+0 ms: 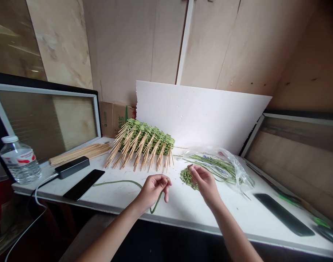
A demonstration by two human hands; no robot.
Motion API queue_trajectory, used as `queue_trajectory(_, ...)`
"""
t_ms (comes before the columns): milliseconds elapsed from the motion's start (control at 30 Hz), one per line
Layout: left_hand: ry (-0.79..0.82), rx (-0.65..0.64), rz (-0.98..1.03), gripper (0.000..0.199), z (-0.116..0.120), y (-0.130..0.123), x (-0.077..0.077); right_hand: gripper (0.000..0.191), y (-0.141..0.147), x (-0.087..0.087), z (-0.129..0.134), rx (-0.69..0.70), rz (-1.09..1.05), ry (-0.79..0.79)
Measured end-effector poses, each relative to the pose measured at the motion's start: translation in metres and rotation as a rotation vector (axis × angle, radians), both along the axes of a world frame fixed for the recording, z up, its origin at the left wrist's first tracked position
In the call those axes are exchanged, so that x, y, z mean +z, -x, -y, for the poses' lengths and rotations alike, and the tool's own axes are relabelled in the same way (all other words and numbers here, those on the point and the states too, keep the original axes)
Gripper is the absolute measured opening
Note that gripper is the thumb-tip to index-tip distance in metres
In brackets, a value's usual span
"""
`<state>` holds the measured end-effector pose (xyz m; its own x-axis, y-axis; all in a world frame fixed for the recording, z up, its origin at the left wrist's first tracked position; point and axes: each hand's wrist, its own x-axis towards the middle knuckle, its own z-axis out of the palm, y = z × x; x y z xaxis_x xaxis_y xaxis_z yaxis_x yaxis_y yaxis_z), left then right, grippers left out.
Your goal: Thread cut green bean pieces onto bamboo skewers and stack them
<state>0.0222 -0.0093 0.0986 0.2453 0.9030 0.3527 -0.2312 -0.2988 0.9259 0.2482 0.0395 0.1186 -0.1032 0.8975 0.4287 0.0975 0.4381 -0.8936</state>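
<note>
My left hand point(155, 187) is pinched closed on a long green garlic scape point(155, 205), whose end shows at the fingertips. The rest of the stalk loops below the hand and trails left over the white table. My right hand point(203, 178) is closed in a pinch over a small pile of short cut garlic scape pieces point(186, 177); anything between its fingertips is too small to name. Behind my hands lies a stack of garlic scape skewers point(152, 134), green pieces to the back and bare sticks pointing toward me. To the right, long uncut garlic scapes point(210, 163) lie partly in a clear plastic bag point(239, 171).
Loose bamboo sticks point(79, 153), a black box with a cable point(72, 167), a phone point(83, 185) and a water bottle point(20, 160) are at the left. A dark flat object point(283, 214) lies at the right. A white board point(199, 112) stands behind.
</note>
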Motion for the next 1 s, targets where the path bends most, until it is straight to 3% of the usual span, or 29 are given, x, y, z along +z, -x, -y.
queue_trajectory(133, 0.017, -0.008, 0.023, 0.039, -0.003, 0.002, -0.001, 0.043, -0.051, -0.018, -0.04, -0.355, 0.519, -0.287)
queue_trajectory(233, 0.01, -0.01, 0.034, 0.038, -0.002, 0.001, -0.001, 0.041, -0.079, -0.038, -0.059, -0.475, 0.735, -0.283)
queue_trajectory(333, 0.013, -0.015, 0.029, 0.038, -0.001, -0.001, -0.001, 0.033, -0.094, -0.052, -0.067, -0.493, 0.874, -0.214)
queue_trajectory(467, 0.027, -0.017, -0.004, 0.039, 0.0, -0.001, -0.002, 0.034, -0.101, -0.052, -0.069, -0.437, 0.869, -0.145)
queue_trajectory(600, 0.023, -0.005, -0.029, 0.04, -0.001, 0.001, -0.001, 0.049, -0.1, -0.038, -0.065, -0.373, 0.724, -0.104)
queue_trajectory(700, 0.037, 0.008, -0.031, 0.042, -0.002, 0.002, -0.001, 0.054, -0.096, -0.026, -0.059, -0.411, 0.622, -0.064)
queue_trajectory(800, 0.045, 0.008, -0.025, 0.042, -0.002, 0.002, -0.001, 0.054, -0.088, -0.016, -0.047, -0.27, 0.391, 0.083)
queue_trajectory(933, 0.038, 0.03, -0.021, 0.036, -0.001, 0.002, 0.0, 0.056, -0.068, -0.006, -0.029, 0.223, -0.103, 0.329)
queue_trajectory(1000, 0.037, 0.054, -0.017, 0.03, -0.002, 0.001, 0.0, 0.059, -0.055, -0.003, -0.022, 0.368, -0.273, 0.36)
